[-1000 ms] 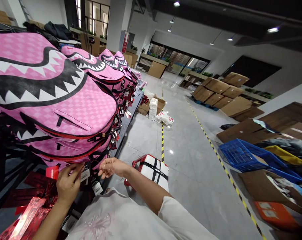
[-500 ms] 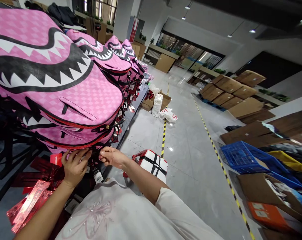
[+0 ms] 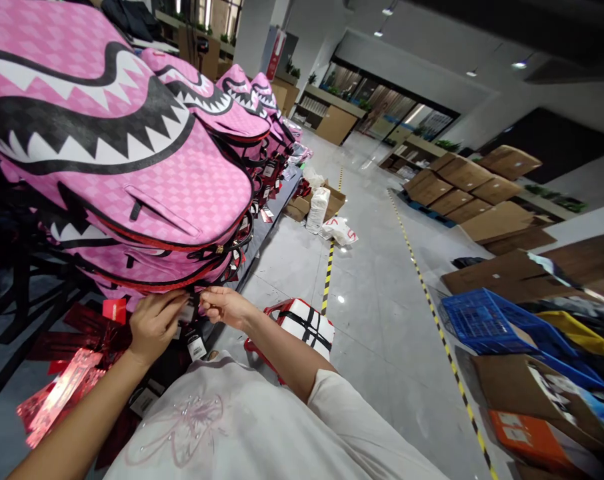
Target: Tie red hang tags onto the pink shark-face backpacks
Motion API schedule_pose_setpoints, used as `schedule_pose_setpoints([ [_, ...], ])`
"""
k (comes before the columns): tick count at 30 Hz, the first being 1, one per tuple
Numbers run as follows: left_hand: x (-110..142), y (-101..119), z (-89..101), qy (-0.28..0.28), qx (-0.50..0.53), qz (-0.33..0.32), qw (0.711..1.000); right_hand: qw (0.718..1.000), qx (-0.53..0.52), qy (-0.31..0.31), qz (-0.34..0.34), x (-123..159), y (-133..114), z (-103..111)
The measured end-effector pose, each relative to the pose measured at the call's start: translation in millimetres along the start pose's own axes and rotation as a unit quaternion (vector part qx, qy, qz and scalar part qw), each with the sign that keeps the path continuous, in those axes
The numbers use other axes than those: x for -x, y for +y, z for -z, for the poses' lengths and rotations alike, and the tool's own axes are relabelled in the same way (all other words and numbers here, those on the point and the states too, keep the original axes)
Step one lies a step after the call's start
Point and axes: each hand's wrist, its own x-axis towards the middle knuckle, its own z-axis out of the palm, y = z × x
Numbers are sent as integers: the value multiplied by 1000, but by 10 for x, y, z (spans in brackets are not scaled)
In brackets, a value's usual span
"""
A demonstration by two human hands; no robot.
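Observation:
A pink checkered backpack with a black-and-white shark-mouth print lies on top of a similar backpack in a stack at the left. My left hand is at the near lower edge of the stack, its fingertips pinched together by the black strap parts. Facing it, a short gap to the right, my right hand has thumb and fingers pressed together. What lies in either pinch is too small or hidden. A white barcode tag hangs below the hands. Shiny red tags lie left of my left forearm.
More pink backpacks line the table going back. A white-topped red stool stands right of my arm. Across the grey floor are a blue crate, open cartons and stacked boxes. A white bag lies by the floor tape.
My left hand has moved up and right along the bag's edge, closer to my right hand. The right hand's fingers have closed into a pinch. The view has shifted slightly.

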Motion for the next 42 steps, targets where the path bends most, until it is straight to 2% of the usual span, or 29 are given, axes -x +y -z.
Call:
schedule_pose_setpoints([
  [2,-69,104,23,-48,86,8,995,1000,-8,12,15,-6,41,-26],
  [4,-109,174,-6,-71,162,76,981,997,-10,48,58,-39,97,-70],
  [8,-65,216,-140,-47,204,229,951,970,68,137,188,-161,256,-163],
  [12,19,258,-214,-45,205,290,934,934,153,184,265,-264,436,-188],
  [19,25,268,-215,-63,195,302,931,908,209,228,281,-341,528,-171],
  [26,0,280,-216,-88,171,314,930,908,216,228,276,-366,545,-179],
  [34,6,279,-238,-85,196,331,919,912,208,224,275,-380,570,-160],
  [42,21,276,-245,-80,210,348,910,901,235,230,283,-357,595,-156],
])
